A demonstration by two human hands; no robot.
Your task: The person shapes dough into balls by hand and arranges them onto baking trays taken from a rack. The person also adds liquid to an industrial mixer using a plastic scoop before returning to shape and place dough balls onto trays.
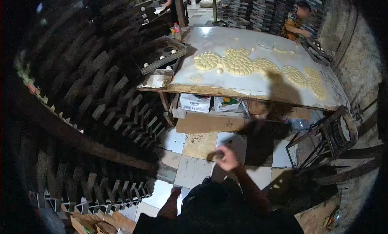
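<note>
My right hand [228,158] is raised in front of my body, over the tiled floor. Its fingers are loosely bent, with a gap between thumb and fingers, and I see nothing held in it. Low on the left, my left hand [176,192] hangs beside my dark clothing, its fingers lost in shadow. Neither hand touches the work table [194,86] ahead. Rounds of cut dough pieces [238,65] cover the middle and right of its floury top. A single dough ball [219,71] lies near the front.
A dark tray [165,55] with a few dough balls rests at the table's left corner, near a bottle [176,29]. Stacked trays [117,84] crowd the left. A co-worker [294,24] stands at the far right. A metal-framed machine [339,131] and cardboard [210,124] flank the floor.
</note>
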